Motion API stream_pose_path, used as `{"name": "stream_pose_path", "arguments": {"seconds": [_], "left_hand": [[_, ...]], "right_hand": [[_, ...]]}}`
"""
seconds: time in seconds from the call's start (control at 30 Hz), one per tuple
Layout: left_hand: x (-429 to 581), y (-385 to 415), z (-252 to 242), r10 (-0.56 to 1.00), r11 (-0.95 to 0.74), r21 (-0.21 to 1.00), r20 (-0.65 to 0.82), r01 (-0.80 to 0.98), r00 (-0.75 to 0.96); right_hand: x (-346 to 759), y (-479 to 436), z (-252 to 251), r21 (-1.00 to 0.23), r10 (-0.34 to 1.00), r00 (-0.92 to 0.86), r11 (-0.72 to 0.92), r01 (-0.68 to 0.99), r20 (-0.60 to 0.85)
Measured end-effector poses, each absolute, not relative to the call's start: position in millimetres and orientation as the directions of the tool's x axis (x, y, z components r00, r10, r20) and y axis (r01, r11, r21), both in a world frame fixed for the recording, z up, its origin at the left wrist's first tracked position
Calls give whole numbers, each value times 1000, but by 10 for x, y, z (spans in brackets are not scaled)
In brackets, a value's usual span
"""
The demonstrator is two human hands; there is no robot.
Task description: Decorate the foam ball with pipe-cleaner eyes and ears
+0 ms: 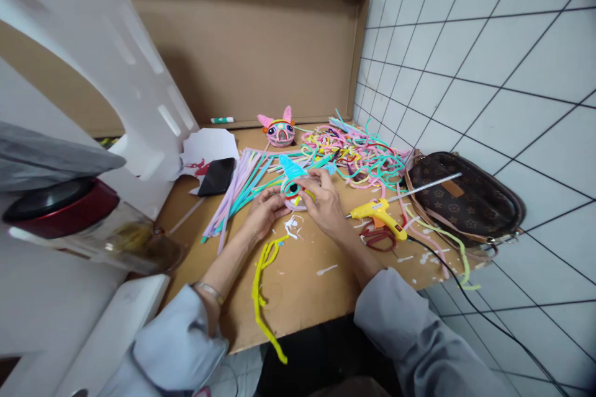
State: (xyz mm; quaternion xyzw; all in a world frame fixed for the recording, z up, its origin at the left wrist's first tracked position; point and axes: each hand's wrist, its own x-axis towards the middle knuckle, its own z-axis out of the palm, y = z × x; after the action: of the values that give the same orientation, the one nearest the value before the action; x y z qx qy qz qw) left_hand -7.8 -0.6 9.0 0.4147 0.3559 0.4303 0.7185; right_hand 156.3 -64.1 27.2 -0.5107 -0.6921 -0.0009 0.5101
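Both hands meet at the middle of the wooden table (302, 285) on a small pipe-cleaner figure (293, 183) with a light blue coiled top, an eye and a pink rim. My left hand (265, 211) grips its near left side with curled fingers. My right hand (323, 201) pinches its right side, thumb and fingers closed on it. A yellow pipe cleaner (263, 288) lies on the table below my left hand and hangs over the front edge.
A yellow glue gun (379, 214) with a black cord lies right of my right hand, beside red scissors (375, 237) and a brown handbag (465, 201). Behind are a tangle of pipe cleaners (358, 152), a pink finished figure (279, 130), a black phone (217, 176) and a cardboard backing (242, 49).
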Motion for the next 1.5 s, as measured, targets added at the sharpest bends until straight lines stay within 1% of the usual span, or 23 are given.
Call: {"name": "stream_pose_path", "arguments": {"seconds": [0.3, 0.5, 0.7, 0.83, 0.9, 1.07, 1.27, 1.4, 1.5], "left_hand": [[-54, -10, 57, 928, 254, 918, -143, -305, 344], [-17, -39, 53, 986, -12, 957, 60, -291, 156], [-33, -67, 77, 978, -115, 974, 145, -193, 148], [-80, -90, 105, 954, -283, 956, 289, -81, 73], [-105, -94, 101, 937, -340, 940, 342, -27, 75], [-127, -84, 44, 907, -408, 911, 397, 61, 142], [-87, -102, 41, 891, -437, 899, 430, 22, 146], [-62, -104, 26, 880, -458, 889, 452, 12, 146], [-53, -72, -28, 853, -513, 858, 504, 36, 138]], "right_hand": [[1546, -561, 251, -593, 718, 152, 414, 691, 679], [1500, -547, 259, -590, 711, 176, 390, 707, 681], [1495, -516, 242, -571, 692, 176, 394, 720, 700], [1491, -480, 229, -548, 680, 160, 406, 731, 716], [1490, -469, 238, -543, 678, 157, 405, 735, 718], [1526, -478, 335, -538, 716, 134, 373, 756, 685], [1652, -465, 522, -468, 794, 20, 337, 817, 607], [1704, -451, 575, -453, 805, -11, 345, 822, 593], [1702, -460, 579, -439, 801, -21, 349, 828, 598]]}}
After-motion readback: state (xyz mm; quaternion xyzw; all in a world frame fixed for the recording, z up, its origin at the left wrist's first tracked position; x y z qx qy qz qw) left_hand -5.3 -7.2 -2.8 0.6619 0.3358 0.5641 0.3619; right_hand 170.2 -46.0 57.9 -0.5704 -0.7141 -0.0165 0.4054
